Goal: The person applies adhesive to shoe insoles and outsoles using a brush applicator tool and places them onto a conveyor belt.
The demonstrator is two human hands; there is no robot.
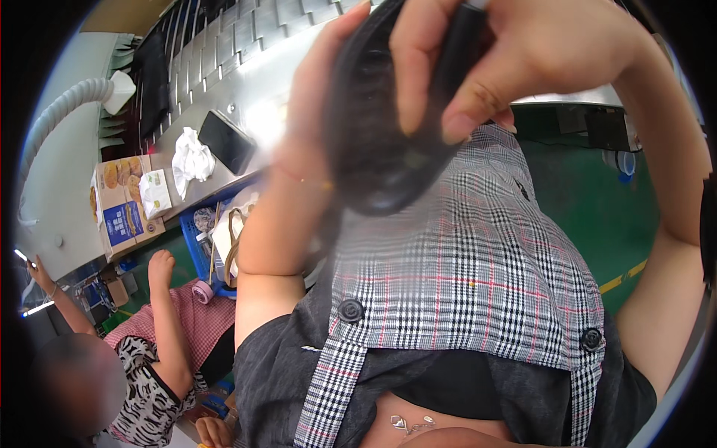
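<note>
Right hand (515, 56): thumb and fingers pinched on a black rod-like piece (457, 56), at the upper right of the dark oblong item; fingertips over its near face, exact contact too blurred to tell.
Left hand (314, 82): clamped along the left edge of the dark oblong item, thumb toward its top; other fingers hidden behind.
Dark oblong item (381, 157): between the two hands, tilted, rounded end pointing down; right of the left hand, below and left of the right hand; smeared by motion, kind hard to tell.
Plaid apron (463, 261): below and right of the dark oblong item, buttoned at both straps.
Metal worktop (263, 131): beyond and left of the dark oblong item.
Phone (224, 142): lying dark-screened on the metal, left of the dark oblong item.
White crumpled tissue (193, 158), white packet (155, 194), printed carton (119, 190): farther left of the dark oblong item, in that order.
Blue basket (193, 254): filled with sundries, lower left of the dark oblong item.
Co-worker (153, 392): farthest lower left of the dark oblong item, in patterned top and red-checked cloth.
</note>
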